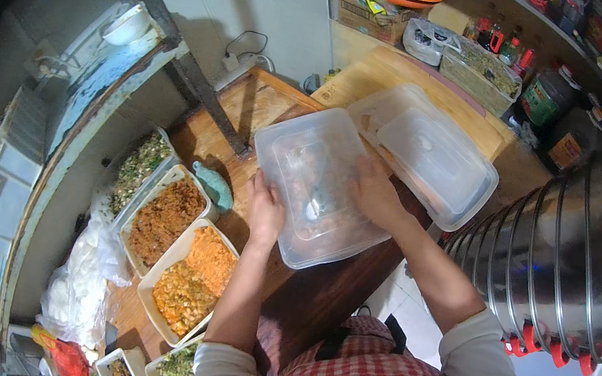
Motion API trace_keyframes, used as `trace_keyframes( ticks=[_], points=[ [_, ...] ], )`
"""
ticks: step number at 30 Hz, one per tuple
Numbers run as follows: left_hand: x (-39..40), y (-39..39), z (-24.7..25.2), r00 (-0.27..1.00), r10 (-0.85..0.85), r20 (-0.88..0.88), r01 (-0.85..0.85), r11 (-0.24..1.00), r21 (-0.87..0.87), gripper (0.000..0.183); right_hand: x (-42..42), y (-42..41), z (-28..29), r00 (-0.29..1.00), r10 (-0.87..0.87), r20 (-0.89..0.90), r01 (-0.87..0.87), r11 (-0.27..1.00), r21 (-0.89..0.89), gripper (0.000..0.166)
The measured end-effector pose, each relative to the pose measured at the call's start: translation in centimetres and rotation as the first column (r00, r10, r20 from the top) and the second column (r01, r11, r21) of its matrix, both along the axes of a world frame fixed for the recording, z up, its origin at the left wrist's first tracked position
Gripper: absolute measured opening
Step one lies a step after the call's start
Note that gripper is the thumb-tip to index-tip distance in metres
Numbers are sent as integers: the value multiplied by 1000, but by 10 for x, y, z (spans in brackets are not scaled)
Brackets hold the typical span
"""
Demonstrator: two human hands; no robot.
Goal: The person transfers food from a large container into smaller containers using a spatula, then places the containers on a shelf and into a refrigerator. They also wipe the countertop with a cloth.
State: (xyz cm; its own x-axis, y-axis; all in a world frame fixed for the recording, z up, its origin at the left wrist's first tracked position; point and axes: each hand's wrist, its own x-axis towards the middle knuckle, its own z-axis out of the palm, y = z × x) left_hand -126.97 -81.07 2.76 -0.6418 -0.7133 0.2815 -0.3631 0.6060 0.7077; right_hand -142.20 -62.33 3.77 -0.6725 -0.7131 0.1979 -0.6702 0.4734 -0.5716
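Observation:
A lidded translucent plastic container (pixel 315 190), tilted a little, is held between my two hands over the edge of the wooden table (pixel 229 115). My left hand (pixel 266 206) grips its left rim, and my right hand (pixel 376 192) grips its right side. Contents of a pinkish tone show dimly through the lid. Just beyond my right hand, a second lidded plastic container (pixel 433 157) lies partly over a wooden cutting board (pixel 375 74). Nearest my left hand are a light green object (pixel 213 188) and an open tub with orange and yellow chopped fillings (pixel 187 283).
Open tubs of brown filling (pixel 163 218) and chopped greens (pixel 141 172) line the left, near a white plastic bag (pixel 79 282). A metal post (pixel 203 92) meets the table. Stacked round steel steamers (pixel 560 258) stand at the right; large dark bottles (pixel 550 96) stand behind.

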Motion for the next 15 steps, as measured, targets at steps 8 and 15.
trace_keyframes(
  ticks=[8, 15],
  points=[
    [-14, 6, -25, 997, 35, 62, -23, 981, -193, 56, 5, 3, 4, 988, -30, -151, 68, 965, 253, 57],
    [-4, 5, 8, 988, 21, 153, -22, 1000, 1, 54, 7, -6, 25, 982, -116, 152, 91, 982, 164, 57]
  ],
)
